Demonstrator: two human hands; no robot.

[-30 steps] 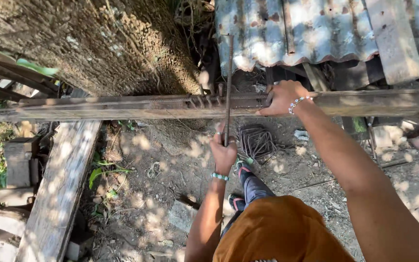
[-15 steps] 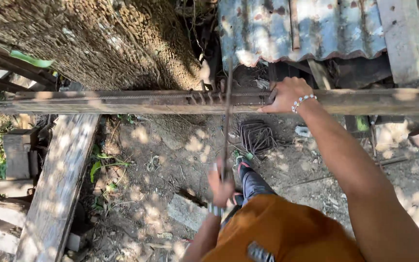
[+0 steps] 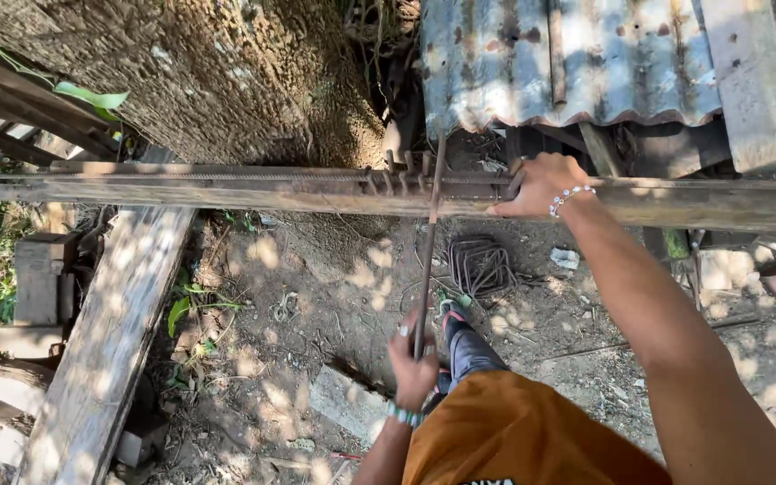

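Rebar rod [image 3: 427, 256] runs from my left hand [image 3: 413, 357] up across the horizontal wooden beam [image 3: 226, 193], passing by the bent steel pegs [image 3: 394, 180] near the beam's mid. Left hand closed round the rod's lower end. Right hand [image 3: 539, 184] pressed on the beam just right of the rod, fingers curled over its far edge. Stirrup bundle [image 3: 482, 265] on dirt below.

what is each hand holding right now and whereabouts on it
The left hand grips the near, lower end of a thin metal rod. The right hand presses on the long wooden beam, beside where the rod crosses it.
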